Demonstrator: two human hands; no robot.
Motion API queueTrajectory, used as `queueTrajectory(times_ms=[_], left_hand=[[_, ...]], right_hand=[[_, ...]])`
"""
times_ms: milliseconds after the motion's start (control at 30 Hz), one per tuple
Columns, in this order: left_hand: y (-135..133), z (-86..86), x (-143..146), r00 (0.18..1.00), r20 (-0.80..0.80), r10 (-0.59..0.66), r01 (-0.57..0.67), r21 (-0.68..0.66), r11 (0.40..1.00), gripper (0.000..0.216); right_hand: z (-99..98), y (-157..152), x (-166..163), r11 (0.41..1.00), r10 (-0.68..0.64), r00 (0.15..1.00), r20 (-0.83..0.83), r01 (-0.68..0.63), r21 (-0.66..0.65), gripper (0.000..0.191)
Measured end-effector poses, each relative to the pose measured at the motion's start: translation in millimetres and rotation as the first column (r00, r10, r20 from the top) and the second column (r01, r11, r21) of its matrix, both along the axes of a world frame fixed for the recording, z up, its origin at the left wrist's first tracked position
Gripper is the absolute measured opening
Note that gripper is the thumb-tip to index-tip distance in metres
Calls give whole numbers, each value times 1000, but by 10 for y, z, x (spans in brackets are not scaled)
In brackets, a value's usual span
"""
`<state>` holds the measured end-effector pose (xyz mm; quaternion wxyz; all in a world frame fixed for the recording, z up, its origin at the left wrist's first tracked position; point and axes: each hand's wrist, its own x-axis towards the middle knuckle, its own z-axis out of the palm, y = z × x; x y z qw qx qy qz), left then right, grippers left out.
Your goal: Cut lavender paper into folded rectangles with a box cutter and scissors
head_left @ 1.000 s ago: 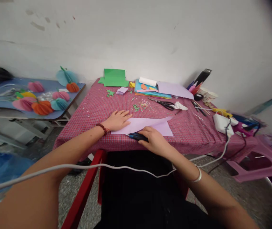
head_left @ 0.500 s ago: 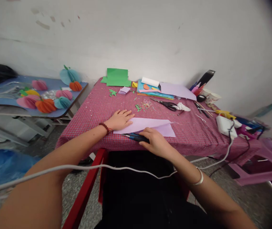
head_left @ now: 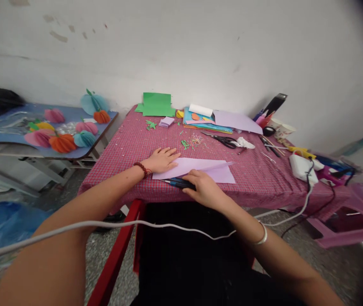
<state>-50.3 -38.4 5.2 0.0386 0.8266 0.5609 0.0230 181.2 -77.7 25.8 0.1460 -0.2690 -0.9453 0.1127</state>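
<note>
Near the front edge of the table lies a folded sheet of light purple paper (head_left: 197, 163), its layers spread apart at the right end. My left hand (head_left: 162, 160) presses flat on its left end, fingers stretched out. My right hand (head_left: 205, 189) is closed around a blue and black utility knife (head_left: 178, 182), whose thin metal tip points left. The knife lies along the paper's near side, partly between the layers; my fingers cover much of its handle.
Beyond the paper are green scraps (head_left: 185, 144), black scissors (head_left: 224, 140), crumpled tissue (head_left: 245, 143) and green sheets (head_left: 156, 104). A white power strip (head_left: 302, 169) is at right. A white cable (head_left: 168, 225) crosses above my lap. Paper pumpkins (head_left: 63, 142) sit on the blue table.
My right hand and the knife have slid slightly left along the paper. My left hand keeps its place on the sheet. The view has shifted a little.
</note>
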Motion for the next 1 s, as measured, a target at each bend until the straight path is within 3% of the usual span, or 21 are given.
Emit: queueTrajectory(times_ms=[200, 267, 367, 433, 500, 567, 667, 733, 833, 900, 933, 1000], left_hand=[[13, 24, 2, 999, -32, 1, -2, -22, 1000, 60], [14, 21, -5, 999, -43, -2, 1, -14, 1000, 60], [25, 2, -31, 999, -49, -11, 11, 1, 1000, 61], [30, -15, -47, 998, -55, -15, 15, 12, 1000, 60], [26, -29, -56, 998, -63, -15, 17, 32, 999, 60], [18, -40, -61, 997, -72, -8, 12, 65, 998, 60], [16, -57, -73, 997, -81, -6, 15, 110, 994, 59], [26, -71, -85, 996, -91, -5, 17, 122, 992, 59], [44, -94, -102, 996, -89, 1, 11, 135, 991, 57], [49, -103, -110, 997, -76, 9, 2, 140, 990, 56], [49, -104, -113, 998, -70, 11, -1, 141, 990, 55], [48, -100, -115, 998, -62, 7, 2, 142, 990, 55]], right_hand=[[1, -34, -141, 1000, -7, 1000, -15, 7, 1, 24], [54, -83, -115, 998, 45, 999, -18, -46, -32, 24], [161, -109, 89, 976, 173, 982, -78, -181, -120, 28], [202, -22, 350, 975, 132, 976, -173, -159, -153, 29], [187, 172, 705, 990, -66, 958, -278, 28, -138, 29], [118, 434, 1123, 950, -310, 878, -364, 300, -86, 34], [-30, 796, 1725, 756, -615, 705, -353, 654, -13, 42], [-112, 936, 2004, 665, -715, 655, -244, 745, 49, 39], [-163, 968, 2146, 615, -767, 623, -154, 782, 99, 33], [-149, 902, 2077, 624, -749, 634, -194, 773, 118, 33], [-133, 854, 2008, 665, -703, 675, -225, 735, 129, 34], [-95, 751, 1830, 821, -508, 819, -265, 554, 140, 38]])
